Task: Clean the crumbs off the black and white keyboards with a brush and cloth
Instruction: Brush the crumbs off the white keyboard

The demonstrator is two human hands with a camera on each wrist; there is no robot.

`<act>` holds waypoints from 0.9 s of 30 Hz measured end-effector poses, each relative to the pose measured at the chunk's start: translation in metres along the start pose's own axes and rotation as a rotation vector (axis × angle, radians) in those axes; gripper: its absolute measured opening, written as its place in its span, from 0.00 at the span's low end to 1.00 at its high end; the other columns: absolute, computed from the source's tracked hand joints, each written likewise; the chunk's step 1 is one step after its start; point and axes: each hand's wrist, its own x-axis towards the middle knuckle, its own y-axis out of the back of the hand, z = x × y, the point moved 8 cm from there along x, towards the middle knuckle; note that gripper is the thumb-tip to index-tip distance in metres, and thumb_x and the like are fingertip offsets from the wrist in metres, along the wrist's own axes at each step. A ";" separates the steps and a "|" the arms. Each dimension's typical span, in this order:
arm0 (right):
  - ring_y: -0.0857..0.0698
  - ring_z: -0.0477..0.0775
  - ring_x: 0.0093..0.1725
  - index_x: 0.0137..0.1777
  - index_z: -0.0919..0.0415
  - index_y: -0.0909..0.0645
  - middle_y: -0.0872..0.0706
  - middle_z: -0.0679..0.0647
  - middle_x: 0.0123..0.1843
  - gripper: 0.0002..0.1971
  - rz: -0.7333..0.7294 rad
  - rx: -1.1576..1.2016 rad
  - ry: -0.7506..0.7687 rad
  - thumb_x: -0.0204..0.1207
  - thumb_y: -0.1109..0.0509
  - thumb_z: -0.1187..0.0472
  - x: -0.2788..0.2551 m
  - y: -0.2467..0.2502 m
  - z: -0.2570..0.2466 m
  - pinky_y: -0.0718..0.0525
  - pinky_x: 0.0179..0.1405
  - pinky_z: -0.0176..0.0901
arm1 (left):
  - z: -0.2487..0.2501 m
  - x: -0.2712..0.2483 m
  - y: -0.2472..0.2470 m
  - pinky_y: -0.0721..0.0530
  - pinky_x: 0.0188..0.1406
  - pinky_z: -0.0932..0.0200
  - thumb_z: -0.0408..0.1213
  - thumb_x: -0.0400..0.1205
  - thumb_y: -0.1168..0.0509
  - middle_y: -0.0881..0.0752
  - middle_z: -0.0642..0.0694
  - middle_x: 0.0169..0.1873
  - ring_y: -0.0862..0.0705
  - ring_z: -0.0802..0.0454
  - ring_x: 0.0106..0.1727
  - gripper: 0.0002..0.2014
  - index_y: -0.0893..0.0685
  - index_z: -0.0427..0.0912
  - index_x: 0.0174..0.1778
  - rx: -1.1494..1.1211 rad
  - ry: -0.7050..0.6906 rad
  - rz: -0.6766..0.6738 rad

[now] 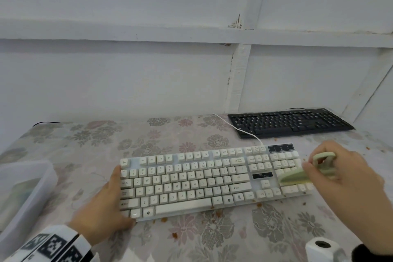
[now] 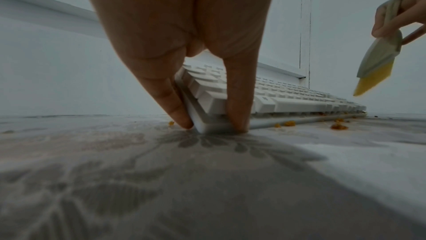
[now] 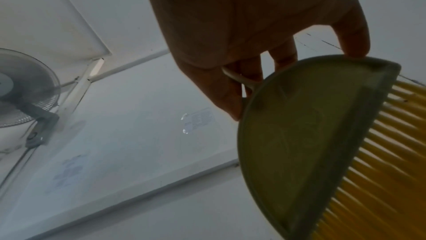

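The white keyboard [image 1: 191, 183] lies across the middle of the flowered tablecloth [image 1: 212, 238]. My left hand [image 1: 112, 198] braces its left end, with straight fingers [image 2: 182, 116] against the side and the thumb on the front edge. My right hand [image 1: 340, 176] grips a pale green brush [image 1: 295, 177] by its loop handle over the number pad. In the left wrist view the brush [image 2: 378, 58] hangs clear above the keys, its yellow bristles [image 2: 371, 83] pointing down. The black keyboard [image 1: 289, 122] sits at the back right. No cloth is in view.
Orange crumbs [image 1: 259, 204] lie along the white keyboard's front edge and to its right. A translucent plastic tub [image 1: 25, 187] stands at the left edge. A white cable [image 1: 238, 128] runs back past the black keyboard. The wall is close behind.
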 end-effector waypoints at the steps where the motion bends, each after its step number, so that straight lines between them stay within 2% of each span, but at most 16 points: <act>1: 0.24 0.43 0.33 0.35 0.45 0.27 0.20 0.48 0.29 0.12 -0.013 0.085 0.028 0.72 0.28 0.61 -0.002 -0.002 -0.008 0.21 0.41 0.44 | -0.002 0.001 -0.001 0.15 0.55 0.53 0.45 0.56 0.22 0.20 0.56 0.59 0.16 0.57 0.54 0.61 0.59 0.60 0.77 0.005 0.008 -0.002; 2: 0.23 0.43 0.28 0.37 0.45 0.26 0.19 0.49 0.31 0.12 -0.040 0.179 0.047 0.72 0.28 0.62 -0.005 -0.007 -0.018 0.22 0.33 0.30 | -0.004 0.001 -0.001 0.15 0.56 0.53 0.47 0.56 0.22 0.21 0.56 0.60 0.16 0.57 0.55 0.62 0.60 0.60 0.77 0.013 0.016 -0.006; 3: 0.21 0.42 0.27 0.38 0.45 0.25 0.17 0.47 0.34 0.11 -0.075 0.269 0.056 0.72 0.28 0.62 -0.009 -0.015 -0.027 0.25 0.26 0.25 | -0.007 0.002 -0.002 0.15 0.57 0.53 0.48 0.56 0.22 0.21 0.55 0.62 0.17 0.56 0.56 0.63 0.62 0.59 0.78 0.025 0.025 -0.009; 4: 0.20 0.38 0.29 0.38 0.46 0.24 0.16 0.44 0.38 0.10 -0.119 0.335 0.063 0.73 0.28 0.61 -0.013 -0.025 -0.037 0.26 0.24 0.23 | -0.007 0.002 -0.002 0.16 0.57 0.54 0.48 0.56 0.22 0.22 0.55 0.62 0.17 0.56 0.56 0.64 0.62 0.59 0.78 0.032 0.028 -0.011; 5: 0.19 0.35 0.32 0.39 0.45 0.24 0.16 0.42 0.41 0.09 -0.175 0.382 0.069 0.73 0.28 0.59 -0.019 -0.038 -0.048 0.26 0.25 0.23 | -0.007 0.002 -0.002 0.16 0.57 0.54 0.48 0.56 0.22 0.22 0.55 0.62 0.17 0.56 0.57 0.63 0.62 0.59 0.78 0.033 0.026 -0.008; 7: 0.18 0.38 0.40 0.42 0.44 0.23 0.16 0.41 0.43 0.06 -0.280 0.447 0.101 0.73 0.28 0.56 -0.034 -0.067 -0.071 0.24 0.35 0.27 | -0.004 0.002 -0.001 0.15 0.57 0.54 0.46 0.56 0.22 0.22 0.55 0.61 0.18 0.57 0.56 0.62 0.59 0.58 0.78 0.019 0.009 0.003; 10: 0.21 0.43 0.48 0.44 0.45 0.24 0.18 0.41 0.46 0.06 -0.356 0.523 0.182 0.73 0.29 0.48 -0.054 -0.101 -0.108 0.21 0.49 0.44 | 0.001 0.001 0.000 0.16 0.57 0.55 0.45 0.57 0.22 0.22 0.56 0.61 0.18 0.58 0.57 0.60 0.56 0.57 0.78 0.010 -0.003 0.020; 12: 0.24 0.43 0.52 0.46 0.44 0.27 0.21 0.37 0.49 0.11 -0.356 0.532 0.270 0.70 0.35 0.40 -0.066 -0.116 -0.130 0.23 0.54 0.50 | 0.008 -0.001 0.001 0.15 0.56 0.57 0.44 0.58 0.21 0.22 0.57 0.60 0.17 0.59 0.56 0.58 0.54 0.56 0.77 -0.004 -0.032 0.027; 15: 0.25 0.39 0.51 0.46 0.42 0.29 0.22 0.32 0.46 0.11 -0.329 0.543 0.366 0.69 0.40 0.39 -0.081 -0.133 -0.151 0.25 0.54 0.50 | 0.017 -0.003 0.003 0.17 0.57 0.61 0.46 0.59 0.21 0.22 0.58 0.60 0.18 0.61 0.57 0.54 0.50 0.56 0.75 -0.038 -0.065 0.039; 17: 0.27 0.33 0.47 0.43 0.42 0.30 0.25 0.29 0.40 0.07 -0.263 0.484 0.436 0.70 0.38 0.43 -0.088 -0.139 -0.156 0.27 0.50 0.45 | 0.016 -0.002 0.002 0.18 0.61 0.58 0.54 0.57 0.21 0.23 0.58 0.62 0.19 0.62 0.59 0.55 0.51 0.60 0.74 -0.080 -0.071 0.026; 19: 0.29 0.31 0.45 0.41 0.42 0.31 0.29 0.26 0.37 0.06 -0.188 0.417 0.496 0.71 0.36 0.46 -0.092 -0.143 -0.155 0.29 0.49 0.41 | 0.009 0.001 0.000 0.19 0.64 0.54 0.57 0.55 0.22 0.25 0.56 0.66 0.20 0.60 0.62 0.58 0.55 0.64 0.74 -0.073 -0.058 0.012; 21: 0.30 0.31 0.45 0.41 0.42 0.32 0.31 0.27 0.38 0.06 -0.170 0.412 0.527 0.71 0.36 0.48 -0.094 -0.144 -0.154 0.30 0.49 0.41 | 0.001 0.003 -0.002 0.21 0.67 0.51 0.55 0.54 0.21 0.28 0.53 0.70 0.23 0.57 0.67 0.63 0.59 0.62 0.76 -0.038 -0.031 0.005; 23: 0.31 0.32 0.44 0.40 0.43 0.33 0.32 0.29 0.38 0.06 -0.151 0.395 0.572 0.72 0.37 0.49 -0.094 -0.143 -0.153 0.27 0.48 0.43 | -0.004 0.004 -0.003 0.22 0.68 0.50 0.50 0.56 0.20 0.30 0.52 0.72 0.25 0.55 0.69 0.65 0.63 0.60 0.78 0.002 -0.007 0.006; 27: 0.33 0.33 0.44 0.39 0.43 0.34 0.29 0.35 0.38 0.07 -0.103 0.330 0.605 0.71 0.36 0.52 -0.096 -0.140 -0.143 0.22 0.50 0.50 | -0.005 0.005 -0.003 0.22 0.68 0.51 0.43 0.59 0.21 0.31 0.49 0.73 0.26 0.53 0.68 0.64 0.63 0.56 0.79 0.055 0.004 0.012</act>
